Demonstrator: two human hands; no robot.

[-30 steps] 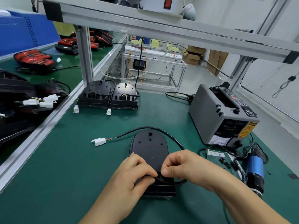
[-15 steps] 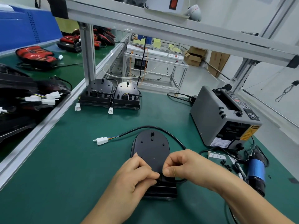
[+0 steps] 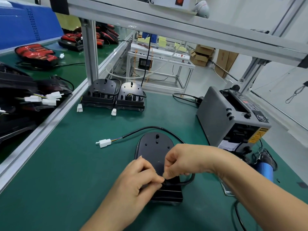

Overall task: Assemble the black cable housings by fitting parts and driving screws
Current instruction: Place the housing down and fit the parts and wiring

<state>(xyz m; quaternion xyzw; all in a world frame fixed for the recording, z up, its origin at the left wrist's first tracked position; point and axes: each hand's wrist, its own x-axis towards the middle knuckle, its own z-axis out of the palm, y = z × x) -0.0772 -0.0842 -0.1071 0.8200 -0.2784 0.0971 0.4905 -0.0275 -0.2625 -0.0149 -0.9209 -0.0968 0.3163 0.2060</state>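
In the lower centre of the frame the black housing (image 3: 155, 152) lies flat on the green mat (image 3: 66, 164). The left hand (image 3: 140, 179) and the right hand (image 3: 188, 160) both pinch its cable (image 3: 189, 180) at the near end, probably to seat it there.

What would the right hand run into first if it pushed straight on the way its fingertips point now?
Probably the left hand: the right hand points left and down, fingertips almost against the left's, both pinching the black cable over the black housing. Depth is unclear.
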